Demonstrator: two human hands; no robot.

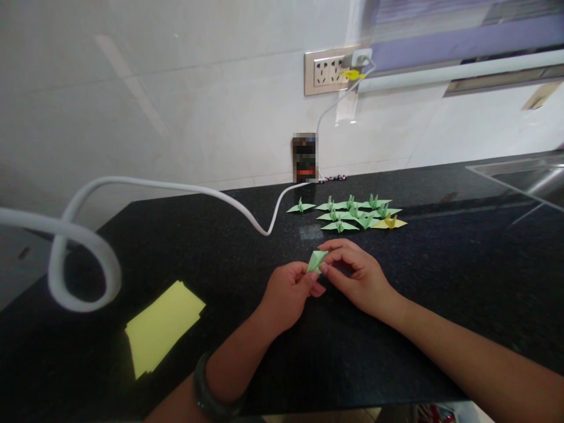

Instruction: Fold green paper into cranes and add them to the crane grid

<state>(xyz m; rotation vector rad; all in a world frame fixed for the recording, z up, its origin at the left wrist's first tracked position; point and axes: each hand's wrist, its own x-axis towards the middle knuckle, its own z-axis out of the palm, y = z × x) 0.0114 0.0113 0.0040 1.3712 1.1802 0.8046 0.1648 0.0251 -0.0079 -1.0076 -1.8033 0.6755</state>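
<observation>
A small piece of folded green paper (315,261) is held between both hands above the black countertop. My left hand (288,294) pinches its lower edge between thumb and fingers. From the other side, my right hand (356,273) grips its right edge with thumb and fingertips. Just beyond the hands stand several green paper cranes (339,225) in close rows, with a yellow paper crane (390,222) at their right end. One green crane (300,206) sits apart on the left.
A stack of yellow paper (165,329) lies at the left on the black countertop (247,376). A thick white cable (211,191) loops across the left side to a phone-like device (305,157) against the tiled wall. Above it is a wall socket (328,71) with a plugged charger. A sink edge (506,179) is at right.
</observation>
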